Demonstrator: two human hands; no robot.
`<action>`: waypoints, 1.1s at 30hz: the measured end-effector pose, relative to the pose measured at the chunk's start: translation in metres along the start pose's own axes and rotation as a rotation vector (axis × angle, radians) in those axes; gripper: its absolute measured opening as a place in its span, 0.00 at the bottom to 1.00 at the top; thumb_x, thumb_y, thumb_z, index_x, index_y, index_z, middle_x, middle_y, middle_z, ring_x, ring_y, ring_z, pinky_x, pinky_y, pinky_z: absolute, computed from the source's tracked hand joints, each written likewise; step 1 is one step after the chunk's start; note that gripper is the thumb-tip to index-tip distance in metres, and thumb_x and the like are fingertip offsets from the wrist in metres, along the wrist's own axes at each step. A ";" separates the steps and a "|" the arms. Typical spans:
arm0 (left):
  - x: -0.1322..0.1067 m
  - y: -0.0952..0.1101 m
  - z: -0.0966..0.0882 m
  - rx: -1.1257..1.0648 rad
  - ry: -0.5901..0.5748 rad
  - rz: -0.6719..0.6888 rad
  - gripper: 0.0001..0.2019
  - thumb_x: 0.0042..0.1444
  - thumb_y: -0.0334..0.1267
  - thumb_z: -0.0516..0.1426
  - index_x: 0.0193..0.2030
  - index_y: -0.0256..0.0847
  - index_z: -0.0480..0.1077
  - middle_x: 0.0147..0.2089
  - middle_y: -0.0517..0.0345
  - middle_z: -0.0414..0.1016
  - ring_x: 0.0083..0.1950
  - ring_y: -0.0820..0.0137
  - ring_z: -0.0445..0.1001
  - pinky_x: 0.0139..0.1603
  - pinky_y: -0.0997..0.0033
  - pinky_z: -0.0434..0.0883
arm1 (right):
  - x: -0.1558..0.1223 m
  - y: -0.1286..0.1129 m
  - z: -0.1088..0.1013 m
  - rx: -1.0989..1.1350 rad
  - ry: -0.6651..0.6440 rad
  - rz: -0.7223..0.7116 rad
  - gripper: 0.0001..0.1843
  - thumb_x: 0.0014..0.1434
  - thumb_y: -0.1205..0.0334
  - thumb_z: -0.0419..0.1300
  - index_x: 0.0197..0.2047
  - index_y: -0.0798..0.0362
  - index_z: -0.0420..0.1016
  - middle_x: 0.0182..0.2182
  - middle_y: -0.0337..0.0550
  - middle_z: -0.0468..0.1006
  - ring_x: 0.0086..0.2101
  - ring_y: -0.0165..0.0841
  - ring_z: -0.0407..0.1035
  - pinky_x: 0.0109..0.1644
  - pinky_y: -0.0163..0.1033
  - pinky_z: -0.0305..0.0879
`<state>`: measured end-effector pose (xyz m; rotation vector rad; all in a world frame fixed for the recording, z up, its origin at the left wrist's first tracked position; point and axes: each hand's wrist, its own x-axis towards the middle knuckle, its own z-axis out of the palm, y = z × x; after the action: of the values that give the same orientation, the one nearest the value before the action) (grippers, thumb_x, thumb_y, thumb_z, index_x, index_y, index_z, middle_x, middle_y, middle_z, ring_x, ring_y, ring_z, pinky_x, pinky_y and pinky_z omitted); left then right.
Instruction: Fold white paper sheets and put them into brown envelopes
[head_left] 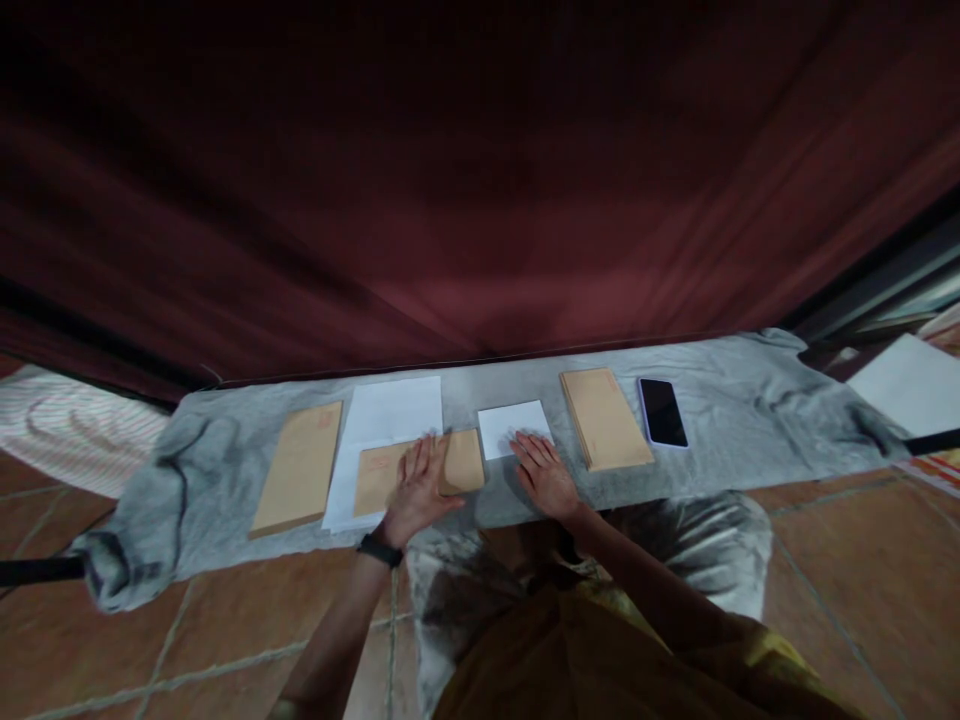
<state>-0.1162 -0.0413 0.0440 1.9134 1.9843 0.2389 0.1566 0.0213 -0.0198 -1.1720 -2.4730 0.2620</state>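
Observation:
My left hand lies flat, fingers stretched out, on a brown paper envelope set crosswise over white paper sheets. A dark band circles that wrist. My right hand rests with fingers extended on the lower right part of a small white folded-looking paper. Whether that paper is folded I cannot tell for sure. To the left is a thick stack of brown envelopes with faint red print. Right of my right hand sits another pile of brown envelopes.
A phone with a purple edge lies right of the envelopes. Grey cloth covers the narrow work surface. A dark red curtain hangs behind it. White sheets lie at far right, striped cloth at far left.

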 end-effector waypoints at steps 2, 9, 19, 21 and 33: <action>0.016 -0.006 -0.003 0.115 -0.142 0.015 0.59 0.42 0.55 0.67 0.76 0.42 0.41 0.79 0.36 0.36 0.78 0.46 0.34 0.73 0.39 0.41 | -0.001 0.001 0.000 -0.010 -0.004 -0.017 0.27 0.70 0.61 0.50 0.70 0.51 0.61 0.69 0.47 0.60 0.69 0.41 0.52 0.72 0.55 0.50; 0.032 -0.008 -0.008 0.212 -0.265 0.058 0.61 0.39 0.58 0.68 0.76 0.46 0.41 0.79 0.37 0.36 0.78 0.46 0.35 0.73 0.41 0.39 | -0.004 0.003 0.001 0.013 -0.010 -0.037 0.26 0.69 0.63 0.49 0.69 0.53 0.63 0.69 0.49 0.62 0.68 0.41 0.52 0.72 0.55 0.51; 0.037 0.002 -0.015 0.263 -0.227 0.116 0.60 0.38 0.56 0.68 0.76 0.49 0.43 0.76 0.39 0.49 0.76 0.45 0.47 0.73 0.41 0.37 | 0.005 -0.038 0.006 0.262 -0.032 -0.023 0.27 0.66 0.71 0.50 0.66 0.50 0.66 0.63 0.47 0.70 0.61 0.36 0.65 0.66 0.46 0.62; 0.036 0.004 -0.015 0.276 -0.224 0.107 0.61 0.38 0.55 0.68 0.76 0.49 0.43 0.76 0.38 0.49 0.75 0.45 0.48 0.73 0.39 0.34 | 0.009 -0.052 0.014 0.328 -0.052 0.027 0.26 0.65 0.72 0.50 0.64 0.50 0.68 0.59 0.46 0.74 0.56 0.35 0.70 0.62 0.41 0.66; 0.033 0.015 -0.005 0.333 -0.218 0.055 0.57 0.40 0.48 0.67 0.76 0.44 0.44 0.77 0.36 0.46 0.78 0.46 0.42 0.72 0.37 0.30 | 0.044 -0.071 0.054 0.435 -0.089 0.465 0.08 0.62 0.64 0.56 0.42 0.49 0.76 0.37 0.46 0.82 0.38 0.39 0.76 0.42 0.39 0.71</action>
<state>-0.1040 -0.0066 0.0492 2.0898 1.9191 -0.2932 0.0593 0.0104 -0.0336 -1.5326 -2.0251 0.9429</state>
